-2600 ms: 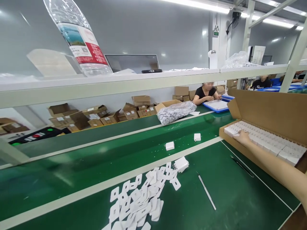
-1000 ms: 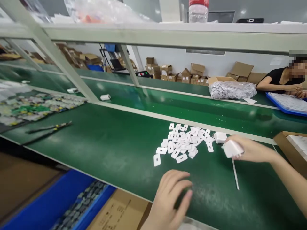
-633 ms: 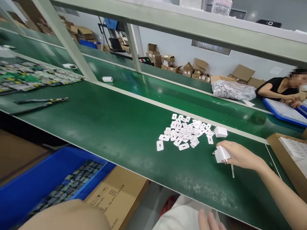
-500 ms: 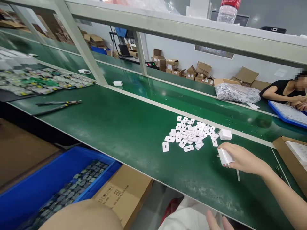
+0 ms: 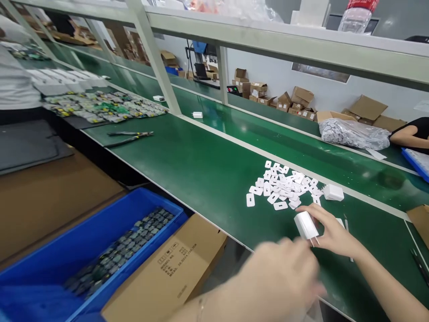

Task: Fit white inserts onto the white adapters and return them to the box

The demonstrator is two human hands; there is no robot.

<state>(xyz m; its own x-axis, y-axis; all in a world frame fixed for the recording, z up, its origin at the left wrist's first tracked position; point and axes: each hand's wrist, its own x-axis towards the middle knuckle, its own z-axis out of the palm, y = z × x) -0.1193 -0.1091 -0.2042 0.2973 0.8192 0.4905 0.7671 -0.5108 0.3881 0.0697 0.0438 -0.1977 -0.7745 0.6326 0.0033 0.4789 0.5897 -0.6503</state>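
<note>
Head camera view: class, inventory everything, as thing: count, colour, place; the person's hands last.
Workbench: one, green, centre.
Held plug adapter: at least one, white, lower right.
Loose plug adapters: at least three, white, scattered.
Slotted plates: many, white, centre right.
Pen-shaped tool: one, white, lower right.
Tweezers: one, black, right edge.
Pliers: one, black, upper left.
Circuit boards: many, multicoloured, upper left.
Bin: one, blue, lower left.
Small parts: many, dark, in bin.
Carton: one, brown, beside bin.
Filled bag: one, clear, upper right.
Open boxes: several, brown, background.
Shelf: one, pale, top.
Bottle: one, clear and red, top right.
Co-workers: two, pale and black clothing, side edges.
Left hand: one, blurred, bottom centre.
Right hand: one, bare, lower right, holding.
</note>
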